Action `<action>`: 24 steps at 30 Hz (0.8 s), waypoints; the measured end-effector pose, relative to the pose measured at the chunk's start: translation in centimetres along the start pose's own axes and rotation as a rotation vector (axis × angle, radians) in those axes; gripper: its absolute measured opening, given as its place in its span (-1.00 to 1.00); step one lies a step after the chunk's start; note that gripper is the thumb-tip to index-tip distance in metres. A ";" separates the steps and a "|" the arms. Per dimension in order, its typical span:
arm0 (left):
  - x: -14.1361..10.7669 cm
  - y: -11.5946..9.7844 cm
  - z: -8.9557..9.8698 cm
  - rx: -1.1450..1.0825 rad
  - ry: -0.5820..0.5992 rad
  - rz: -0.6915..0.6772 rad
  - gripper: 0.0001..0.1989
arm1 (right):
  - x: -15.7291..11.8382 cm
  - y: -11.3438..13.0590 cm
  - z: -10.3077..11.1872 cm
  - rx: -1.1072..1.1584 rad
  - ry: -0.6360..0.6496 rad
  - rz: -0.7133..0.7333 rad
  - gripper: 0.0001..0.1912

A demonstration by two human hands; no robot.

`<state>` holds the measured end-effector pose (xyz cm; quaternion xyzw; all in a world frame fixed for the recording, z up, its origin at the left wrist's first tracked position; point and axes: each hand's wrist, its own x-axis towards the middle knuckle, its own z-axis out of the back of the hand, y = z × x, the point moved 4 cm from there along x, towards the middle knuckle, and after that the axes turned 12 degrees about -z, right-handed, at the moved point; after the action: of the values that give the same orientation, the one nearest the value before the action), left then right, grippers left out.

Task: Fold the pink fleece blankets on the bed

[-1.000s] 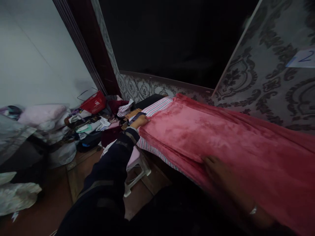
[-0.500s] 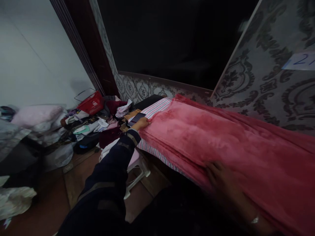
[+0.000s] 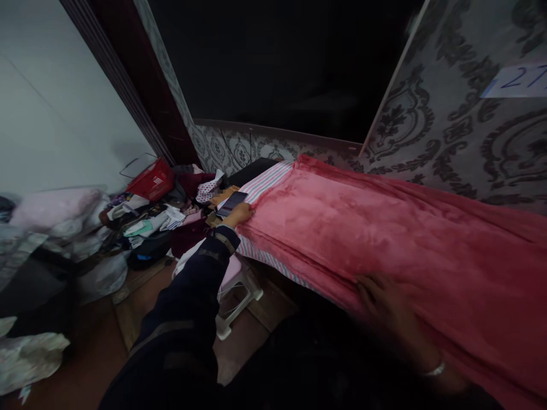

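Observation:
A red plush blanket [image 3: 342, 222] lies spread over a striped cloth [image 3: 269, 179], which shows at its left end and along its near edge. At the blanket's left corner, my left hand [image 3: 240, 215] has its fingers closed on the edge. Beside that hand a dark phone [image 3: 232, 204] rests at the end of the surface. My right hand [image 3: 384, 293] touches the blanket's near edge, its thumb and fingers around a fold.
A pink-topped white stool [image 3: 237, 285] stands below the left end. Piled clothes [image 3: 162, 219] and a red basket [image 3: 151, 179] are at the left. A large dark screen [image 3: 282, 62] hangs on the patterned wall behind.
The view has shifted slightly. Both hands keep nearly the same places on the blanket, and its surface folds look a little different.

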<state>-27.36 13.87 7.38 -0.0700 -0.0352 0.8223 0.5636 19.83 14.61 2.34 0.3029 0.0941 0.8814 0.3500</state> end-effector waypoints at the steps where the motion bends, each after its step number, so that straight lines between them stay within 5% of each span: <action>1: -0.1 -0.1 0.3 0.010 -0.003 -0.002 -0.76 | 0.0 0.1 0.2 0.007 0.020 -0.008 -0.62; 7: -1.9 -3.5 1.8 0.084 -0.193 -0.050 -0.52 | 3.2 -0.1 1.9 -0.004 0.154 0.002 -0.57; 10: -3.0 -7.2 0.4 0.146 -0.272 -0.239 -0.39 | 7.0 1.0 1.0 -0.049 0.096 0.063 -0.55; 12: -3.7 -8.8 -1.5 0.178 -0.220 -0.330 -0.34 | 8.8 2.2 -1.0 -0.086 0.098 0.160 -0.51; 15: -4.2 -9.0 -3.7 0.159 -0.079 -0.290 -0.32 | 9.1 3.5 -4.7 -0.146 0.202 0.286 -0.44; 18: -4.2 -8.5 -3.8 0.117 -0.030 -0.260 -0.31 | 8.0 3.2 -7.0 -0.179 0.301 0.281 -0.38; 21: -4.1 -8.7 -3.2 0.060 -0.094 -0.223 -0.38 | 8.3 2.3 -7.0 -0.102 0.456 0.271 -0.35; 24: -4.1 -9.4 -3.4 0.070 -0.216 -0.166 -0.36 | 11.8 1.5 -5.9 0.081 0.620 0.249 -0.50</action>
<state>-16.74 13.37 5.59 0.0417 -0.0728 0.7762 0.6249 8.70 21.71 3.66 0.0431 0.1934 0.9631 0.1823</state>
